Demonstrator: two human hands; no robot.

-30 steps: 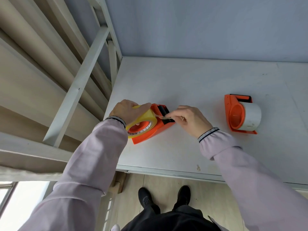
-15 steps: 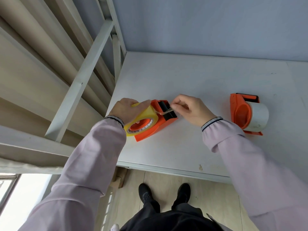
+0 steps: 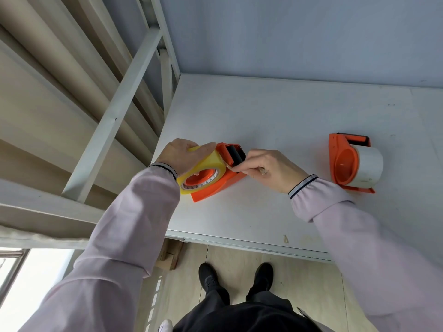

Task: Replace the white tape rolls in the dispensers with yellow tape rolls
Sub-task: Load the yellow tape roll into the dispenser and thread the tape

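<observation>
Near the left front of the white table [image 3: 275,121] lies an orange plastic tape dispenser [image 3: 217,185] on its side, a yellow tape roll [image 3: 211,164] seated on its orange hub. The left hand [image 3: 184,154] is cupped over the top of the yellow roll, fingers curled around its outer face and pressing it down. The right hand [image 3: 268,166] sits just beside the dispenser's black roller and toothed cutter end, thumb and forefinger pressed together on the thin loose end of yellow tape drawn from the roll toward the cutter. Well apart to the right, a second orange plastic tape dispenser [image 3: 340,161] rests on the table with a white tape roll [image 3: 366,164] in it; neither hand touches it. Pale lilac sleeves cover both forearms. A white metal frame [image 3: 115,111] stands left of the table.
</observation>
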